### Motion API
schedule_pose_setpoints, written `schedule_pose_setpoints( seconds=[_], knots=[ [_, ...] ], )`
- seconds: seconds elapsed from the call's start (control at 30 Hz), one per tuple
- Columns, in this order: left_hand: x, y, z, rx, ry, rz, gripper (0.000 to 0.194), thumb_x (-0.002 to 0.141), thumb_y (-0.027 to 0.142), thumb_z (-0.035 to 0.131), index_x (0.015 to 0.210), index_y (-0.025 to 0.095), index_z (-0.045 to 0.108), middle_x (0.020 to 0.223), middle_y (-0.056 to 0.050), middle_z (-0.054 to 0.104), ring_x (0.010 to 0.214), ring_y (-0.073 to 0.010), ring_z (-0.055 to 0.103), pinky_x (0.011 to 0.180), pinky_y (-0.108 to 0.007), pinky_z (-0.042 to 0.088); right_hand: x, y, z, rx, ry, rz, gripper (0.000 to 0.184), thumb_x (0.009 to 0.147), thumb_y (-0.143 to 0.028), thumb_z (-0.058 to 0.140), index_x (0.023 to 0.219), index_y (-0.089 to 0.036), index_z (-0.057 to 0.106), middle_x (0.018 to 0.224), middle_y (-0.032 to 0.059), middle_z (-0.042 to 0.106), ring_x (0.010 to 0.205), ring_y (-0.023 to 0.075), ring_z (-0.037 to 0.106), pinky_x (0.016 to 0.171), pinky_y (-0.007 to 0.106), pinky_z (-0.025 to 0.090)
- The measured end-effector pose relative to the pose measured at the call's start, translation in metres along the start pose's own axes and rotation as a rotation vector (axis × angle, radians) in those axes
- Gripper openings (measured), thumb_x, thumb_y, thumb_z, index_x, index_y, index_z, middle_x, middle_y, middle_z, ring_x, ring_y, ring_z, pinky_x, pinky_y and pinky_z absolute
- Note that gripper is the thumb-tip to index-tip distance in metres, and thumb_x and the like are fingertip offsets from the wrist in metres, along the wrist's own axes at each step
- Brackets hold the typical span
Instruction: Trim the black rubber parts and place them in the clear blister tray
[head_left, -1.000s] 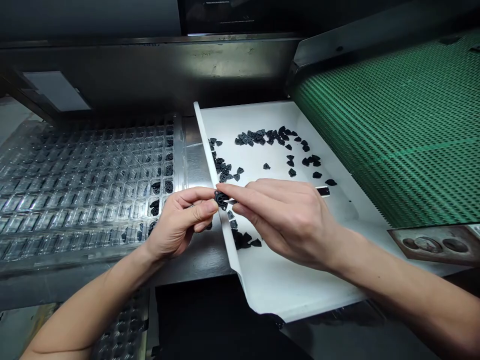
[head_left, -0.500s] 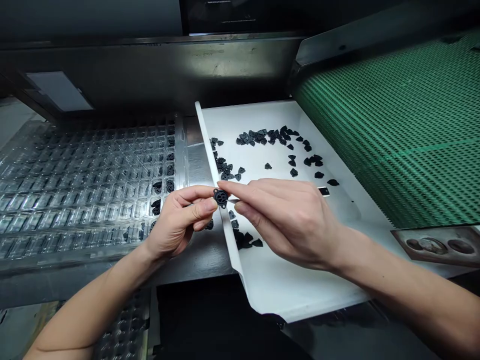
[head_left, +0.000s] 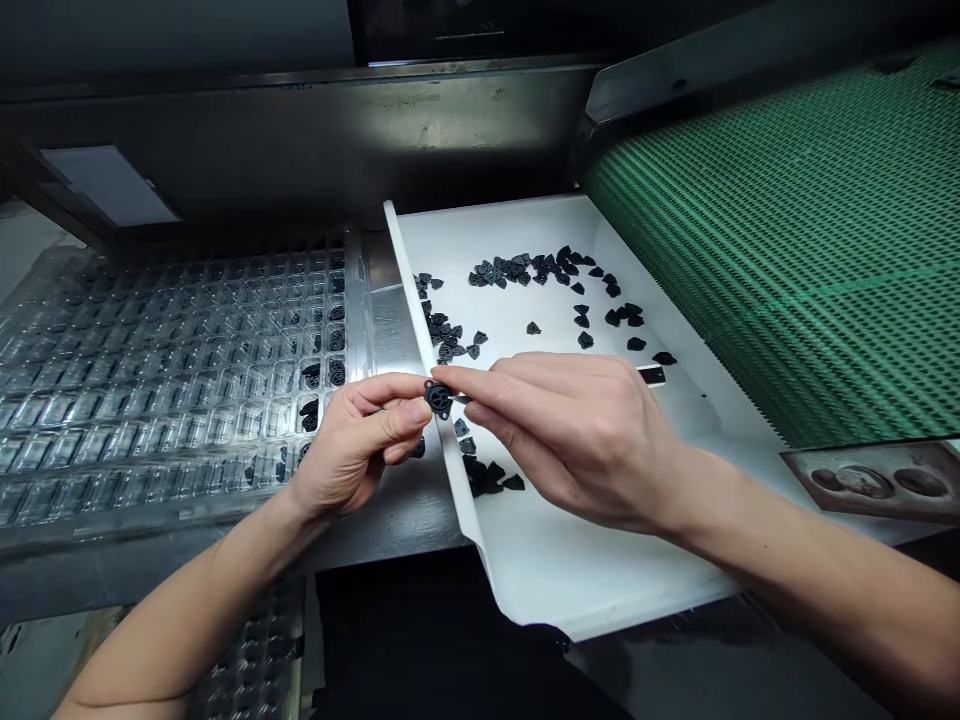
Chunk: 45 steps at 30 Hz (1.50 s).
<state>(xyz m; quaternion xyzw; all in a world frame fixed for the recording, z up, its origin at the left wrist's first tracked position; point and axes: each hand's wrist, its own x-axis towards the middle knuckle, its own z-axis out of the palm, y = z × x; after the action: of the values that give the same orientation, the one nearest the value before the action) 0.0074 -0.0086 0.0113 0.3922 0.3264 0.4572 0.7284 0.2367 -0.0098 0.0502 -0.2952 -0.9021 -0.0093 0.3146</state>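
Note:
My left hand (head_left: 365,432) is closed, pinching a small black plastic part (head_left: 438,399) between thumb and forefinger. The part is roundish, with pierced openings and small eared lugs. From the right, my right hand (head_left: 574,430) is closed round a slim tool (head_left: 653,376); its dark back end shows behind the knuckles, and a thin tip reaches the part. Most of the tool is hidden, so I cannot tell its kind. Both hands are over the raised left rim of a white tray (head_left: 585,580). Loose black parts (head_left: 517,268) lie scattered on that tray.
Left stands a clear plastic blister tray (head_left: 172,400), with black parts in some pockets along its right side. A green mesh belt (head_left: 765,230) runs on the right, beside a metal block (head_left: 870,482) with round hollows. A metal wall (head_left: 300,150) closes off the back.
The black part has turned slightly in my left fingers and the tool's tip has shifted against it. Both hands keep their hold. The whole view has moved slightly.

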Motion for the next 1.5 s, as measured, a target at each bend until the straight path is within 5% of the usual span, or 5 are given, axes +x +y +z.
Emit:
schedule_pose_setpoints(
  seconds=[0.7,0.87,1.13,1.3,1.5],
  knots=[
    [-0.001,-0.004,0.002,0.048,-0.166,-0.163,0.028,0.076,0.036,0.099,0.093,0.016,0.089,0.061,-0.002,0.063,0.049,-0.0076,0.042,0.050,-0.025,0.031,-0.005,0.007,-0.003,0.228,-0.050,0.246,0.044,0.114,-0.030,0.057,0.157,-0.019,0.060,0.105,0.0063,0.076,0.069,0.0121,0.068,0.060,0.025,0.055],
    [-0.009,0.029,-0.011,0.167,-0.030,0.094,0.024,0.080,0.033,0.095,0.097,0.016,0.091,0.063,-0.003,0.064,0.051,-0.0084,0.041,0.051,-0.027,0.029,-0.004,0.015,-0.003,0.094,0.038,0.262,0.043,0.112,-0.042,0.061,0.150,-0.023,0.066,0.094,0.0038,0.074,0.060,0.0124,0.062,0.050,0.024,0.054],
    [0.006,0.143,-0.170,1.254,0.820,0.473,0.041,0.091,0.040,0.079,0.121,0.014,0.087,0.081,-0.004,0.075,0.070,-0.0156,0.056,0.070,-0.030,0.044,-0.004,0.010,0.006,0.126,-0.036,0.081,0.042,0.115,-0.038,0.055,0.153,-0.023,0.063,0.108,0.0077,0.076,0.061,0.0149,0.065,0.045,0.028,0.052],
    [0.053,0.187,-0.263,1.401,0.965,0.257,0.027,0.089,0.023,0.078,0.111,0.008,0.086,0.091,-0.010,0.081,0.089,-0.0245,0.069,0.088,-0.036,0.050,-0.003,0.014,0.010,0.051,-0.039,0.053,0.038,0.116,-0.039,0.051,0.147,-0.024,0.066,0.114,0.0089,0.077,0.059,0.0181,0.069,0.048,0.033,0.051],
    [0.086,0.193,-0.297,1.428,0.972,0.095,0.031,0.102,0.043,0.077,0.115,0.015,0.077,0.124,-0.010,0.078,0.118,-0.0267,0.073,0.108,-0.051,0.057,-0.008,0.024,0.012,0.055,-0.051,0.097,0.037,0.115,-0.040,0.053,0.144,-0.024,0.068,0.105,0.0073,0.075,0.059,0.0164,0.067,0.044,0.030,0.053]
  ],
)
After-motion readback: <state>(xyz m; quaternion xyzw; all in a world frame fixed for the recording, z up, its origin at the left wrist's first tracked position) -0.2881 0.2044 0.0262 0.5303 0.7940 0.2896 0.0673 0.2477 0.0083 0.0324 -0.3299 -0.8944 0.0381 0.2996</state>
